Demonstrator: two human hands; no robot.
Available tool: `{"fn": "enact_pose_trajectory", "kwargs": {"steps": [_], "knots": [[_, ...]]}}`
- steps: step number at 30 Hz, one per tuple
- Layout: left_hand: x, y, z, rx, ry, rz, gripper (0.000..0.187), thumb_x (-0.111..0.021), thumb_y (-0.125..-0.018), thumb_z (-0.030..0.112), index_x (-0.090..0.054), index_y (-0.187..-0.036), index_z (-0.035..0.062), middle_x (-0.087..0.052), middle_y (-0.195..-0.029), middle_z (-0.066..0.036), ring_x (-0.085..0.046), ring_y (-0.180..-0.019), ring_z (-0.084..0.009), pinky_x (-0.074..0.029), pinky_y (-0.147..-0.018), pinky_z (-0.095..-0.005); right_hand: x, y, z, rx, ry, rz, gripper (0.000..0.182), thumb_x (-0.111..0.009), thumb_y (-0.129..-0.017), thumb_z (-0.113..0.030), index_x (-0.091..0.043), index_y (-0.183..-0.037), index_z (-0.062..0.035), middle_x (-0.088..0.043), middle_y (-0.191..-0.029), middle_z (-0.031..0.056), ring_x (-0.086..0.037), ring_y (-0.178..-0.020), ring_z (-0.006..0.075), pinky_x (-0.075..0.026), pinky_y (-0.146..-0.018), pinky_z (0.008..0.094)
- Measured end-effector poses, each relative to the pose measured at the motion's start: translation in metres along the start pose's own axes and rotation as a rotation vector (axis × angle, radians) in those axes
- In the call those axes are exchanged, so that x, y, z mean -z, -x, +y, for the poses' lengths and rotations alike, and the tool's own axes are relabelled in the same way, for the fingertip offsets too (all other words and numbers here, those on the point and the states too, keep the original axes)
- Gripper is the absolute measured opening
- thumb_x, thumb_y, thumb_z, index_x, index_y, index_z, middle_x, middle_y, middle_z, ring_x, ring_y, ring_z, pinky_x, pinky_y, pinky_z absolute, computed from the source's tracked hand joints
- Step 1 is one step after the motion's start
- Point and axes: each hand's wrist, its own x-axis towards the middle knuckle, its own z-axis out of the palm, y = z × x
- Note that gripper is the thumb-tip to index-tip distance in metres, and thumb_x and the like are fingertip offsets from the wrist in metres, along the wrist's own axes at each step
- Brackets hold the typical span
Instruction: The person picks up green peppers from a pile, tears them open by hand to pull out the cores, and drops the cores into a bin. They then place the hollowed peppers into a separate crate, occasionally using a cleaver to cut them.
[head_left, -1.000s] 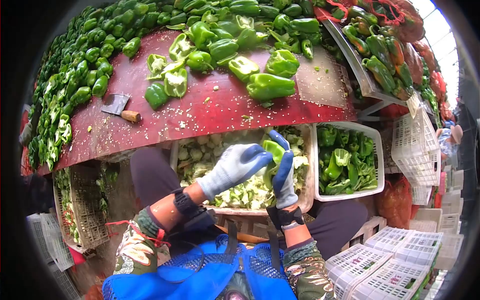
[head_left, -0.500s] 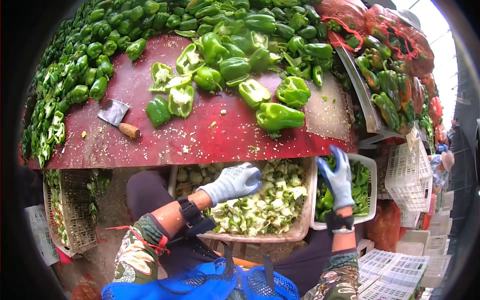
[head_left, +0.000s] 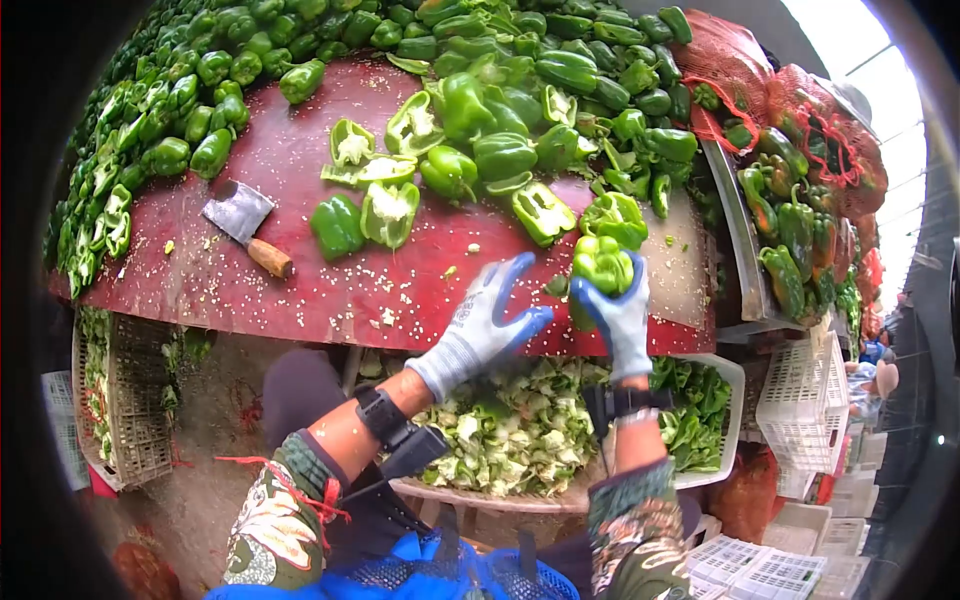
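Both gloved hands have moved forward since the earlier frame, when the left was over the bin of pale trimmings and the right over the white crate; they are now at the near edge of the red surface (head_left: 330, 292). Right hand (head_left: 621, 308): fingers curled around a green pepper (head_left: 600, 262), gripping it, with one lobed end turned toward the camera. This pepper, which lay on its side further in, is now held at the near right part of the surface, just beside a second pepper (head_left: 615, 217). Left hand (head_left: 482, 320): thumb and fingers spread well apart, holding nothing, directed toward the held pepper but apart from it. Beyond the hands lie cut pepper halves, one (head_left: 389, 215) at centre left and another (head_left: 543, 213) nearer the right hand, their pale insides showing. Further left, a cleaver (head_left: 240, 212) with a wooden handle rests among scattered seeds. Whole peppers (head_left: 300, 82) are heaped along the far and left sides. Below the surface's edge, a bin (head_left: 545, 503) contains pale trimmings; to its right, a white crate (head_left: 735, 410) contains green peppers, partly hidden by the right forearm.
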Motion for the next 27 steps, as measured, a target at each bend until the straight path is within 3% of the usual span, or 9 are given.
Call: {"fn": "enact_pose_trajectory", "kwargs": {"steps": [1, 4, 8, 16, 18, 20, 23, 26, 27], "knots": [[0.005, -0.003, 0.008, -0.054, 0.014, -0.058, 0.076, -0.073, -0.086, 0.029, -0.034, -0.146, 0.0052, -0.052, -0.129, -0.013, -0.051, -0.122, -0.0230, -0.043, -0.102, -0.0342, 0.003, 0.023, -0.030, -0.094, -0.229, -0.084, 0.063, -0.085, -0.067, -0.015, -0.050, -0.119, -0.0018, -0.062, -0.109, 0.0079, -0.062, -0.097, 0.0142, -0.053, -0.084, 0.0301], [0.006, 0.000, 0.032, -0.013, 0.616, -0.298, 0.080, -0.076, -0.084, 0.030, -0.033, -0.147, 0.0050, -0.050, -0.135, -0.011, -0.046, -0.126, -0.0187, -0.038, -0.107, -0.0350, -0.009, 0.075, -0.047, -0.168, -0.644, -0.100, 0.054, -0.073, -0.077, -0.009, -0.050, -0.126, -0.0012, -0.062, -0.113, 0.0072, -0.060, -0.103, 0.0147, -0.050, -0.092, 0.0305], [0.020, 0.015, 0.044, 0.049, 0.707, -0.417, 0.079, -0.082, -0.079, 0.026, -0.039, -0.141, 0.0046, -0.049, -0.132, -0.007, -0.044, -0.126, -0.0155, -0.034, -0.109, -0.0325, -0.020, 0.110, -0.034, -0.208, -0.804, -0.076, 0.050, -0.069, -0.079, -0.012, -0.052, -0.125, -0.0016, -0.062, -0.114, 0.0074, -0.061, -0.103, 0.0156, -0.049, -0.091, 0.0301], [0.009, 0.029, 0.030, 0.211, 0.756, -0.253, 0.056, -0.080, -0.080, 0.022, -0.049, -0.124, 0.0057, -0.053, -0.114, -0.004, -0.050, -0.110, -0.0118, -0.042, -0.098, -0.0281, -0.050, 0.119, -0.027, -0.294, -0.844, 0.065, 0.038, -0.063, -0.088, -0.024, -0.056, -0.118, -0.0020, -0.062, -0.106, 0.0051, -0.060, -0.095, 0.0130, -0.049, -0.086, 0.0288], [0.008, 0.025, 0.025, 0.238, 0.600, -0.155, 0.051, -0.078, -0.082, 0.026, -0.050, -0.119, 0.0047, -0.056, -0.108, -0.004, -0.052, -0.102, -0.0106, -0.045, -0.093, -0.0275, -0.065, 0.112, -0.012, -0.287, -0.852, 0.088, 0.028, -0.057, -0.094, -0.026, -0.061, -0.111, -0.0036, -0.062, -0.104, 0.0031, -0.059, -0.092, 0.0122, -0.048, -0.087, 0.0286], [0.012, 0.022, 0.024, 0.231, 0.534, -0.124, 0.048, -0.078, -0.082, 0.026, -0.052, -0.117, 0.0047, -0.057, -0.107, -0.003, -0.052, -0.101, -0.0103, -0.046, -0.091, -0.0273, -0.067, 0.108, -0.024, -0.324, -0.947, 0.012, 0.029, -0.057, -0.095, -0.028, -0.060, -0.111, -0.0042, -0.062, -0.102, 0.0032, -0.058, -0.091, 0.0121, -0.047, -0.085, 0.0284], [0.015, 0.020, 0.024, 0.260, 0.659, -0.144, 0.045, -0.077, -0.082, 0.025, -0.052, -0.114, 0.0046, -0.057, -0.105, -0.004, -0.052, -0.100, -0.0098, -0.046, -0.088, -0.0271, -0.067, 0.101, -0.030, -0.291, -0.863, 0.051, 0.028, -0.058, -0.095, -0.029, -0.060, -0.110, -0.0052, -0.062, -0.100, 0.0029, -0.058, -0.091, 0.0117, -0.047, -0.084, 0.0284], [0.010, 0.021, 0.021, 0.276, 0.575, -0.050, 0.041, -0.077, -0.083, 0.023, -0.053, -0.111, 0.0047, -0.058, -0.101, -0.003, -0.052, -0.096, -0.0091, -0.047, -0.086, -0.0268, -0.072, 0.096, -0.024, -0.231, -0.713, 0.103, 0.027, -0.060, -0.094, -0.028, -0.059, -0.110, -0.0061, -0.062, -0.100, 0.0032, -0.059, -0.093, 0.0121, -0.048, -0.085, 0.0290], [0.011, 0.022, 0.024, 0.318, 0.646, -0.021, 0.038, -0.077, -0.083, 0.020, -0.054, -0.109, 0.0048, -0.058, -0.096, -0.002, -0.053, -0.093, -0.0082, -0.047, -0.084, -0.0260, -0.075, 0.096, -0.024, -0.228, -0.679, 0.147, 0.023, -0.062, -0.093, -0.027, -0.059, -0.106, -0.0076, -0.062, -0.098, 0.0027, -0.059, -0.090, 0.0117, -0.050, -0.081, 0.0287]]}}
